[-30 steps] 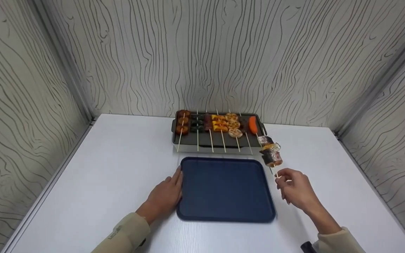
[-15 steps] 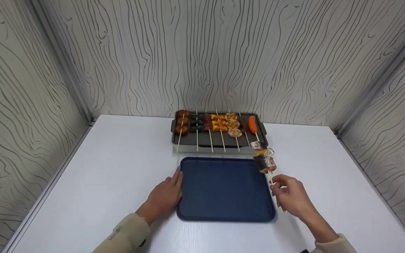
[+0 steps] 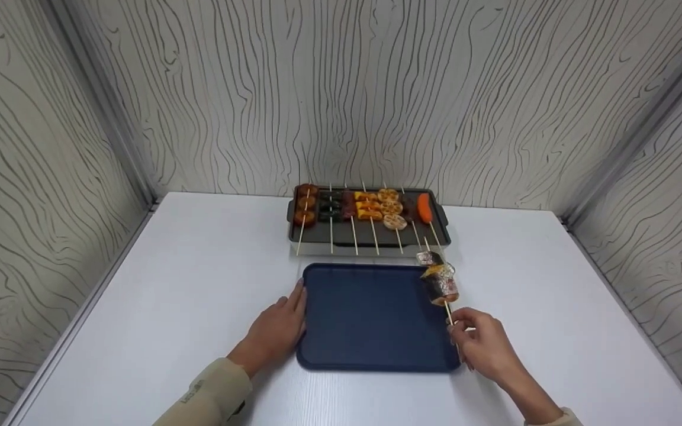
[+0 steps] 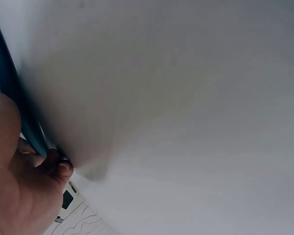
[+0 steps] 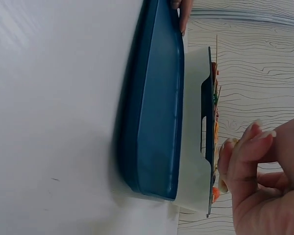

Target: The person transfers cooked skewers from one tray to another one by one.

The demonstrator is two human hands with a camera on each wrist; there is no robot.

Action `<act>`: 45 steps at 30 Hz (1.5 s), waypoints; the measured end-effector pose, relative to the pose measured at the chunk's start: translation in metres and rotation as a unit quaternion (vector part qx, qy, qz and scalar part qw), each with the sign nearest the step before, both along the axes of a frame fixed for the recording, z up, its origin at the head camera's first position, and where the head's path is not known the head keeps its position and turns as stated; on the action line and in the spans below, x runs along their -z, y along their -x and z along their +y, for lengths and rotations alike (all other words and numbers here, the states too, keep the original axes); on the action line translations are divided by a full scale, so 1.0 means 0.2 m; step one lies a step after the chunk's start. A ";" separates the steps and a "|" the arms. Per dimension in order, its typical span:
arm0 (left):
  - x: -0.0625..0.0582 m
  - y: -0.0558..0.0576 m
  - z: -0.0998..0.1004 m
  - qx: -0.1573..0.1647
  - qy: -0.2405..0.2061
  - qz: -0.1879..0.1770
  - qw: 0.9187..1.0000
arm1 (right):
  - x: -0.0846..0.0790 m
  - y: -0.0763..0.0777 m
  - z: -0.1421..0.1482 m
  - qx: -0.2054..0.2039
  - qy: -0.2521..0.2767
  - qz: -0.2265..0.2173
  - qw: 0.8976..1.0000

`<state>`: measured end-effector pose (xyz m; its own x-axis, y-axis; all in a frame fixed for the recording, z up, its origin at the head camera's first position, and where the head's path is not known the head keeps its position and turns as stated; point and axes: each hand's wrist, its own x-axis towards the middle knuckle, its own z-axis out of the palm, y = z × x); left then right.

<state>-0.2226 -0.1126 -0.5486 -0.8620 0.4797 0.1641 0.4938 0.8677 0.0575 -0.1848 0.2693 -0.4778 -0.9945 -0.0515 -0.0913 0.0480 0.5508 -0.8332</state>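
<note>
A toy food skewer (image 3: 441, 290) with silvery-skinned, fish-like chunks and a yellow bit is held over the right side of a dark blue tray (image 3: 370, 319). My right hand (image 3: 483, 343) pinches its stick between thumb and fingers, the food end pointing toward the grill. In the right wrist view the curled fingers of my right hand (image 5: 259, 171) hide most of the stick. My left hand (image 3: 276, 331) rests along the tray's left edge, its fingers extended. The left wrist view shows the left hand (image 4: 29, 186) against the tray's blue rim (image 4: 7, 73).
Behind the tray stands a tabletop grill (image 3: 311, 239) with several skewers side by side, including lotus-root slices (image 3: 395, 222) and an orange-red sausage (image 3: 424, 208). Their sticks point toward the tray. Wood-patterned panels (image 3: 341, 89) enclose the white table (image 3: 216, 248) at the back and sides.
My right hand has moved left and nearer to me, carrying the skewer from beside the tray's right corner to over its right side. The left hand stays at the tray's edge.
</note>
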 end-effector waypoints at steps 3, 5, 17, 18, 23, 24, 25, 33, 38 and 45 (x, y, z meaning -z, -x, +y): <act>-0.01 0.00 0.00 -0.001 0.000 -0.001 1.000 | 0.01 -0.01 0.00 0.001 0.001 -0.001 1.000; -0.01 0.00 0.00 0.001 -0.001 0.000 1.000 | 0.02 -0.02 -0.01 0.002 -0.002 -0.003 1.000; -0.02 -0.01 0.00 -0.003 -0.008 -0.010 1.000 | 0.06 -0.05 0.01 -0.012 -0.002 -0.022 1.000; -0.02 -0.01 0.00 -0.004 -0.009 -0.012 1.000 | 0.06 -0.05 0.02 -0.015 -0.002 -0.022 1.000; -0.02 -0.01 0.00 -0.006 -0.013 -0.019 1.000 | 0.08 -0.06 0.03 -0.021 0.003 -0.029 0.999; -0.02 -0.01 0.00 -0.006 -0.013 -0.020 1.000 | 0.08 -0.06 0.03 -0.021 0.004 -0.032 0.999; -0.02 -0.01 0.00 -0.006 -0.014 -0.020 1.000 | 0.08 -0.06 0.03 -0.021 0.004 -0.034 0.999; -0.01 -0.01 0.01 -0.014 -0.011 -0.029 0.999 | 0.12 -0.06 0.06 -0.016 -0.001 -0.053 0.998; 0.00 -0.01 0.01 -0.013 -0.010 -0.026 1.000 | 0.14 -0.05 0.07 -0.006 -0.009 -0.061 0.998; -0.01 0.00 0.00 -0.006 -0.004 -0.009 1.000 | 0.17 -0.03 0.07 -0.012 -0.028 -0.067 0.997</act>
<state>-0.2223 -0.1119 -0.5469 -0.8705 0.4683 0.1517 0.4823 0.8730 0.0730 -0.1794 0.2834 -0.5114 -0.9718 -0.0666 -0.2262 0.1425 0.5987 -0.7882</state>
